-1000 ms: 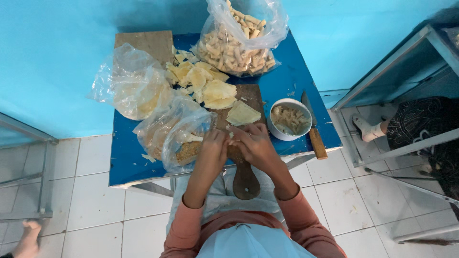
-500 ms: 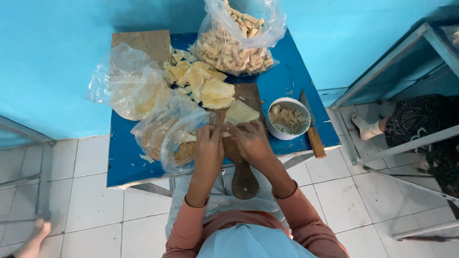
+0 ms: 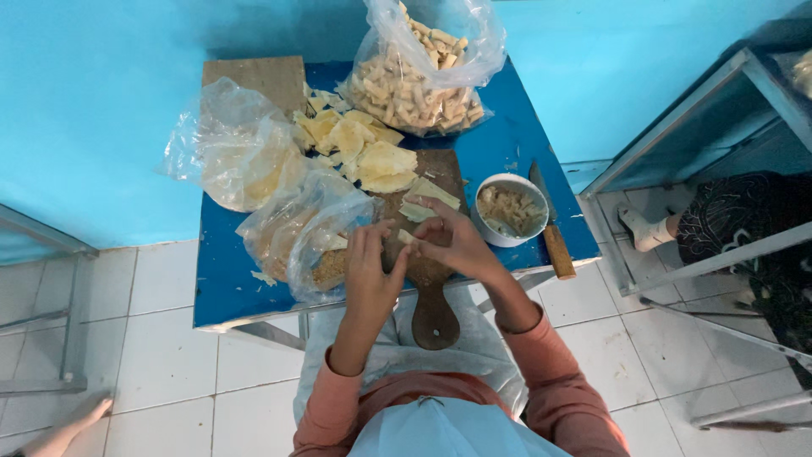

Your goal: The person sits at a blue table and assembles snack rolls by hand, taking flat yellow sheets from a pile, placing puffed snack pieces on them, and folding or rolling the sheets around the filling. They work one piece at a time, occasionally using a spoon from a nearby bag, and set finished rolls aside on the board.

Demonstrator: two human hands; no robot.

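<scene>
Both my hands work over a brown wooden cutting board (image 3: 436, 313) on a small blue table (image 3: 222, 288). My left hand (image 3: 370, 269) and my right hand (image 3: 448, 241) together pinch a small pale yellow piece of dough (image 3: 407, 238) between their fingertips. More thin yellow sheets (image 3: 430, 196) lie on the board just beyond my hands. A heap of yellow sheets (image 3: 359, 148) sits further back.
A white bowl (image 3: 510, 211) with filling stands right of the board, a wooden-handled knife (image 3: 551, 233) beside it. Clear plastic bags (image 3: 245, 165) lie on the left, a bag of rolled pieces (image 3: 427, 80) at the back. Metal frames stand on both sides; another person's foot (image 3: 643, 230) is at right.
My hands have stayed over the board, fingers shifting around the small dough piece. The view has moved slightly.
</scene>
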